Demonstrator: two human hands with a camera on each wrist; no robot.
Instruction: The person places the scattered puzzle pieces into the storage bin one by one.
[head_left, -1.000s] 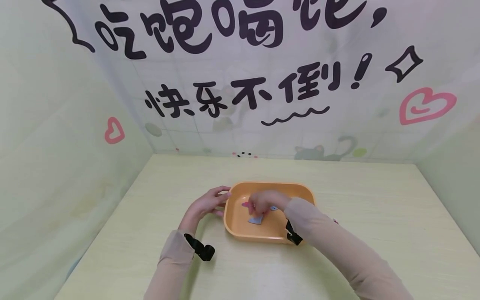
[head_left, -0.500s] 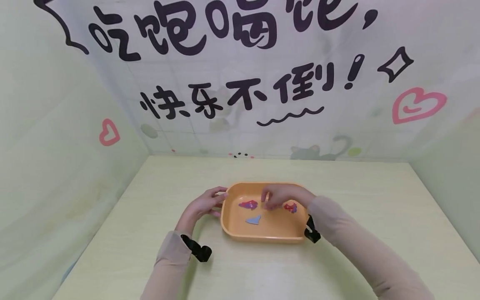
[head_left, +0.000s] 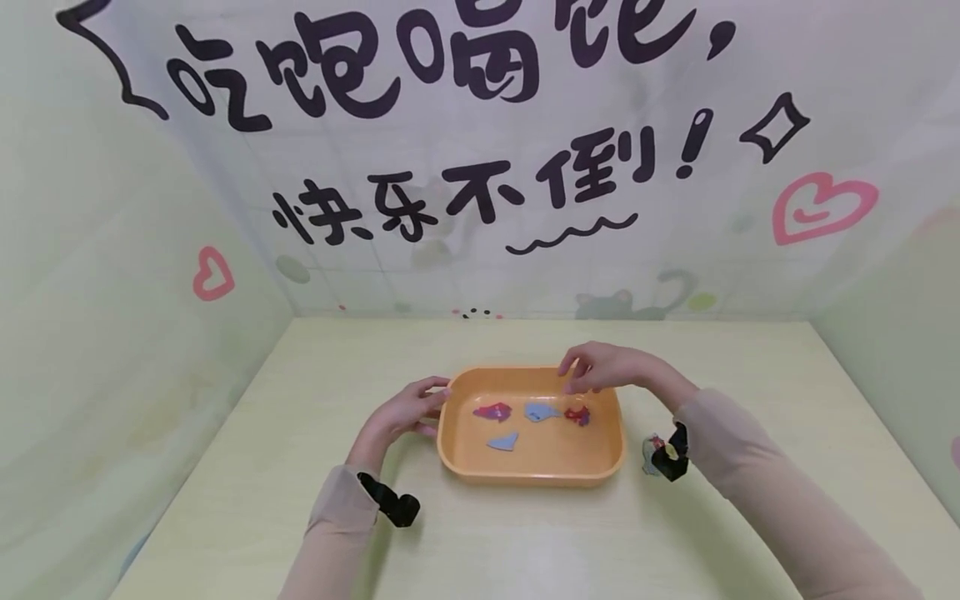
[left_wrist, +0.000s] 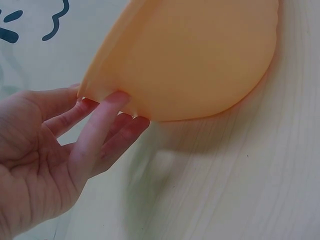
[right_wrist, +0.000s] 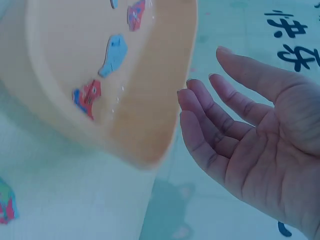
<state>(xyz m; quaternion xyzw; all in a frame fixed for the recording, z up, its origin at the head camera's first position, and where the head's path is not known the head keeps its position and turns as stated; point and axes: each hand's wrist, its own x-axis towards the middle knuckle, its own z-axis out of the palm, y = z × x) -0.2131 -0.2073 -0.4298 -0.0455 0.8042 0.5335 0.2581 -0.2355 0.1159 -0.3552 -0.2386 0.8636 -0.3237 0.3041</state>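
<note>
An orange plastic tray point(head_left: 532, 479) with a raised rim stands on the table. Its left end is held by my left hand point(head_left: 405, 412); in the left wrist view, fingertips point(left_wrist: 118, 97) bear on the outer wall right at the rim. Over the back right corner hovers my right hand point(head_left: 603, 365), fingers loosely bent and nothing between them. Inside the tray lie small flat pieces: a pink-purple one point(head_left: 492, 412), a light blue one point(head_left: 541, 412), a red-blue one point(head_left: 577, 415) and a plain grey-blue one point(head_left: 503, 442) nearer the front.
On the table right of the tray lies another colourful flat piece point(head_left: 651, 457), partly covered by the black wrist camera point(head_left: 671, 454). A printed cloth point(head_left: 420, 275) rises behind the table point(head_left: 360, 350), with light cloth at both sides.
My right hand has left the tray's middle, moving right and back, uncovering the pieces inside. The piece beside the tray has come into view. My left hand keeps its place on the tray.
</note>
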